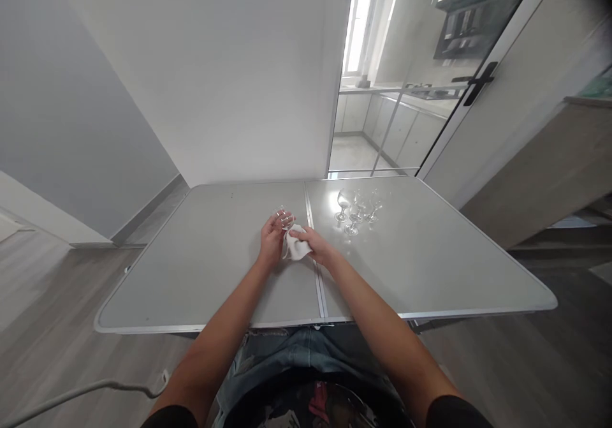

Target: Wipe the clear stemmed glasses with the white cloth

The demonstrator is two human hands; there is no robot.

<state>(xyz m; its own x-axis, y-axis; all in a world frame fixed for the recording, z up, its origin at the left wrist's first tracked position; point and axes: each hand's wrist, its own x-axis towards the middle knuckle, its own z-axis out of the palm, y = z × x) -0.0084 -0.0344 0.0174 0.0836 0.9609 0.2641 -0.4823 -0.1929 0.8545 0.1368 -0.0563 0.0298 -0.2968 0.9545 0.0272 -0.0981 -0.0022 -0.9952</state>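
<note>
My left hand (pixel 271 240) is closed around a clear stemmed glass (pixel 284 217) held just above the grey folding table (pixel 201 268). My right hand (pixel 316 244) grips a crumpled white cloth (pixel 296 244) and presses it against the lower part of that glass. Both hands meet near the table's centre seam. To the right of them, three more clear wine glasses (pixel 354 210) stand upright on the table top, a short way beyond my right hand.
A white wall stands behind the table. At the right a glass door with a black handle (pixel 478 82) opens toward a kitchen. A wooden counter (pixel 549 160) is at the far right. A white cable (pixel 95 390) lies on the floor at the left.
</note>
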